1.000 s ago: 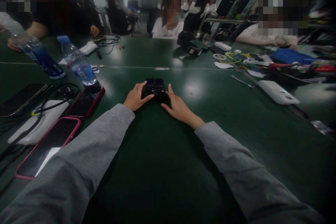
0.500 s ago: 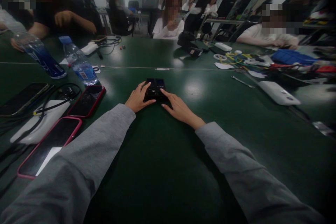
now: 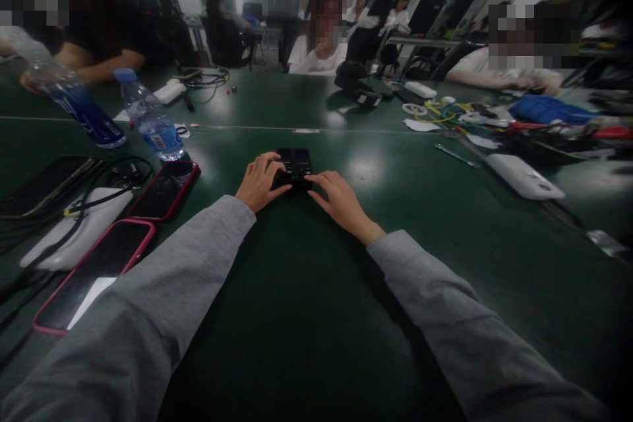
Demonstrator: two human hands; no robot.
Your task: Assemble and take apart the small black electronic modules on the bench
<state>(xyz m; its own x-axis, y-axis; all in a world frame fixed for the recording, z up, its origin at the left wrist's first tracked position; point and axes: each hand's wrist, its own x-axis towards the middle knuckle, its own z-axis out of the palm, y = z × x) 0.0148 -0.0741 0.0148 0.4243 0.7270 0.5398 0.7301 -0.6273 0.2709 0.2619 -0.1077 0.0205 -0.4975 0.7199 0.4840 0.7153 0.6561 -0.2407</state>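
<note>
A small black device (image 3: pixel 298 159) with dark panels on top and what look like small buttons along its front part lies flat on the green table. My left hand (image 3: pixel 260 182) is at its left side, fingers curled over the upper left edge and thumb at the near edge, steadying it. On the other side, my right hand (image 3: pixel 341 201) reaches in with its index fingertip at the device's near right corner. The right thumb is apart from that finger, lower down, and this hand grips nothing. Fine details of the device are too dark to make out.
To the left are phones (image 3: pixel 165 190), a white power bank (image 3: pixel 74 231), cables and two bottles (image 3: pixel 151 119). On the right lie a wrench (image 3: pixel 457 155), a white box-like device (image 3: pixel 525 176) and tangled wires (image 3: pixel 440 111). Several people sit across the green table (image 3: pixel 306 316).
My right index finger has drawn back from the device's top to its near right corner. The left fingers have curled slightly outward; the device has hardly moved.
</note>
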